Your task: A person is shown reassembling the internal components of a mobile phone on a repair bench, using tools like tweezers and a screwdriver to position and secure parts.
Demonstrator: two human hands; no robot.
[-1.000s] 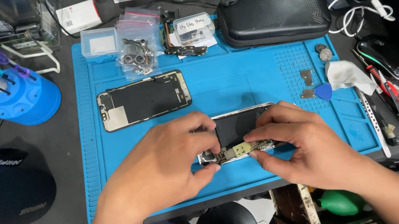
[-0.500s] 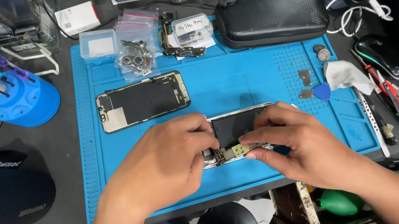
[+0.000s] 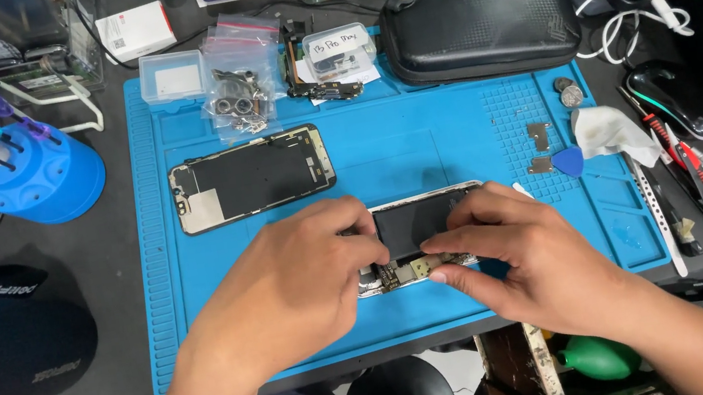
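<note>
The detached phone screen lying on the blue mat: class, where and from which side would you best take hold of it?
Probably by its two long edges, from above. The detached screen lies flat and back side up on the blue mat, slightly tilted, with bare mat all round it. It is thin, so a pinch grip across its narrow width suits it. Both hands are busy: left hand and right hand on the opened phone.

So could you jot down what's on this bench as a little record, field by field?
Surface: blue mat on a dark bench
Left hand: on the opened phone, fingers at its lower edge
Right hand: fingertips pressing the phone's lower edge
Grip: both hands on the phone; no tool visible
Loose screen: face down, apart, up-left of the hands
Rear of mat: parts bags, black pouch
Left: blue screwdriver stand
Right: tweezers and tools
</note>
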